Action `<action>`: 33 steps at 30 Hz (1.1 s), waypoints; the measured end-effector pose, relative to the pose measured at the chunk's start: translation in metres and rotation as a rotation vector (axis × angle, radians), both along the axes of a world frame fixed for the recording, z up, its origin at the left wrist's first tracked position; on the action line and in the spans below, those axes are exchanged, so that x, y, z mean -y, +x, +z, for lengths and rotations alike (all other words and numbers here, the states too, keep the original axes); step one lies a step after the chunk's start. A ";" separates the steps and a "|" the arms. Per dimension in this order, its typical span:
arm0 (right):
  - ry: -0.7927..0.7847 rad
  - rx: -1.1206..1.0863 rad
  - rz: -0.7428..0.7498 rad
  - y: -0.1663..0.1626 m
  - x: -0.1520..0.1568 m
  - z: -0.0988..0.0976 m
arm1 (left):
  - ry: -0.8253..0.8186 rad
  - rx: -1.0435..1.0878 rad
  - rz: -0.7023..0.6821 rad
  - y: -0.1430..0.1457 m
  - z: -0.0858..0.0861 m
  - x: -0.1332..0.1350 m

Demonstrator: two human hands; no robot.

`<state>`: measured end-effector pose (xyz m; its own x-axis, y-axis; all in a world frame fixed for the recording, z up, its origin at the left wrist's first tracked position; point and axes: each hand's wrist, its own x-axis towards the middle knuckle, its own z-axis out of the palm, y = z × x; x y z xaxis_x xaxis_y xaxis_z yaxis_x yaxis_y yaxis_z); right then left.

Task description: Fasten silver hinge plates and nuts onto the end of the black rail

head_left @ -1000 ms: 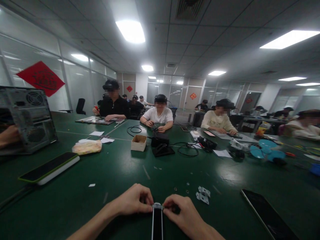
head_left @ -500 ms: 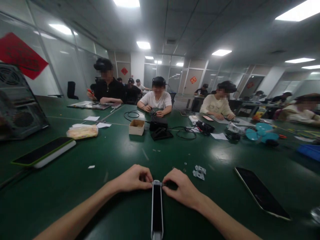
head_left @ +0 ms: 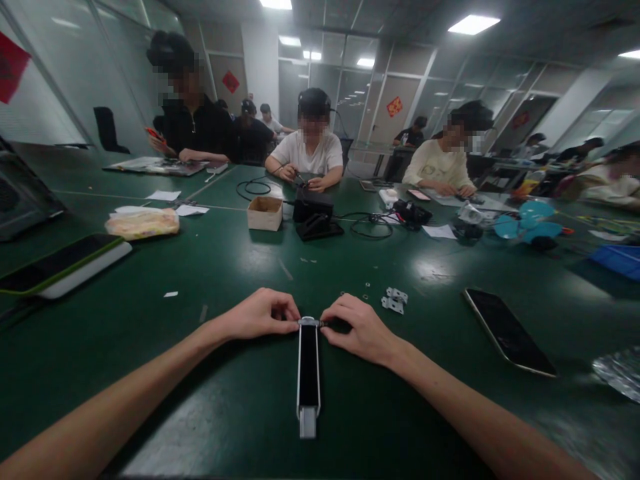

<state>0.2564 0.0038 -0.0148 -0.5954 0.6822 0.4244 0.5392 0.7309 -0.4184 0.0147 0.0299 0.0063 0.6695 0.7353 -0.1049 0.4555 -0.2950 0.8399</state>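
Observation:
A long, narrow black-faced part with silver side edges (head_left: 309, 367) lies lengthwise in front of me. A pale metal block (head_left: 308, 423) sticks out of its near end. Across its far end runs a slim metal pin (head_left: 323, 324), possibly a bolt. My left hand (head_left: 265, 313) is closed in a pinch at the left of that end; what its fingertips grip there is too small to make out. On the opposite side, my right hand (head_left: 357, 327) pinches the pin's right end between thumb and forefinger. Small silver metal brackets (head_left: 395, 301) lie beyond my right hand.
A phone (head_left: 507, 331) and crumpled clear plastic (head_left: 620, 372) lie to the right. Further back stand a small open box (head_left: 265, 213), a black device (head_left: 315, 212) and a blue fan (head_left: 530, 223). A green-edged device (head_left: 65, 263) sits left. Several people work across the table.
The view has tipped downward, so everything sits higher in the picture and the metal block at the near end shows in full. Both hands keep their pinches at the far end.

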 end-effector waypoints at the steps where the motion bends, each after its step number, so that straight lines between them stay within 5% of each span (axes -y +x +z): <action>1: -0.007 0.003 -0.003 0.000 0.000 0.001 | 0.004 -0.008 -0.001 0.000 0.000 0.000; 33: -0.028 0.030 -0.013 -0.003 0.000 0.002 | 0.001 -0.038 0.011 0.001 0.006 0.002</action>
<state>0.2536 0.0039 -0.0128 -0.5983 0.7013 0.3875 0.5614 0.7120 -0.4218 0.0153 0.0278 0.0122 0.6570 0.7427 -0.1294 0.4901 -0.2903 0.8219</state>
